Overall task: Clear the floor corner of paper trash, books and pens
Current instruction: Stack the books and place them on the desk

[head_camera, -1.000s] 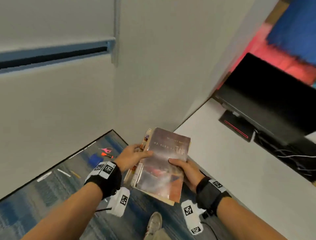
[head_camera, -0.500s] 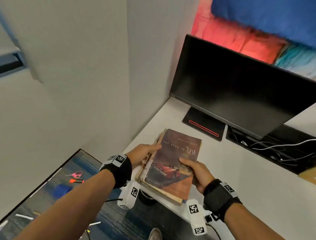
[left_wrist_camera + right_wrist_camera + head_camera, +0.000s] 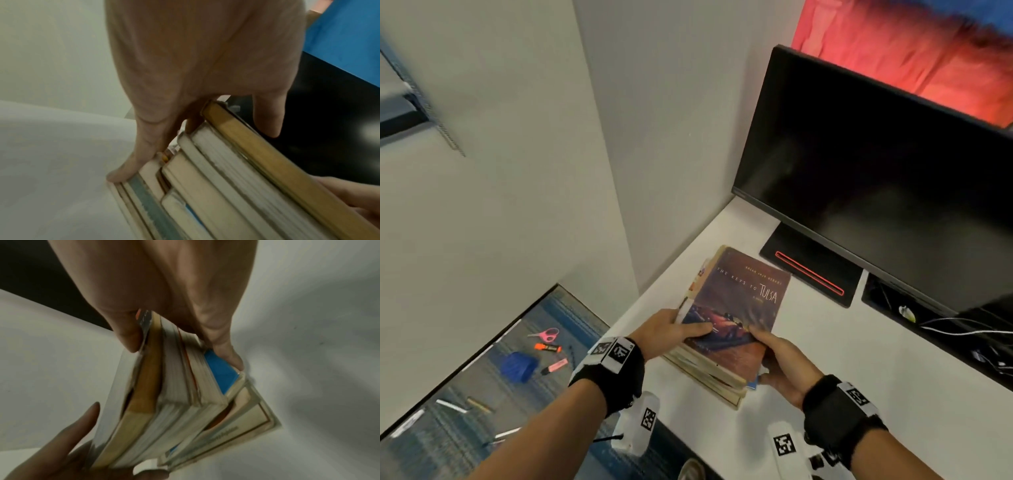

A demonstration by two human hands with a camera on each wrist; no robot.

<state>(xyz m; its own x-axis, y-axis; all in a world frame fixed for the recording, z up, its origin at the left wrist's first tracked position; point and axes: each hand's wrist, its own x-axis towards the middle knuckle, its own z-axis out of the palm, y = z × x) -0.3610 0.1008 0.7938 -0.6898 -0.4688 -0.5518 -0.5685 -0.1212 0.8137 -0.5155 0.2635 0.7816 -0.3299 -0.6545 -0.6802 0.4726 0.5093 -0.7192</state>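
A stack of books (image 3: 736, 308), topped by a brown paperback with a red car on its cover, sits low over the white desk (image 3: 842, 370) near its left corner. My left hand (image 3: 674, 330) grips the stack's left side, thumb on the cover and fingers under it. My right hand (image 3: 777, 359) grips the near right corner the same way. The left wrist view shows the stack of books (image 3: 236, 178) edge-on with my left hand (image 3: 197, 91) clamped on it. In the right wrist view the stack of books (image 3: 185, 402) fans slightly in my right hand (image 3: 179, 321). Whether the stack touches the desk is unclear.
A black monitor (image 3: 876, 178) on a red-striped stand (image 3: 811, 270) fills the desk's back right, with cables (image 3: 962, 332) behind. On the carpet at lower left lie pink scissors (image 3: 546, 334), two highlighters (image 3: 548, 347), a blue object (image 3: 517, 367) and several pens.
Both hands have carried the stack of books up from over the floor, rightward and forward, to low over the desk corner by the monitor stand. The grip is unchanged.
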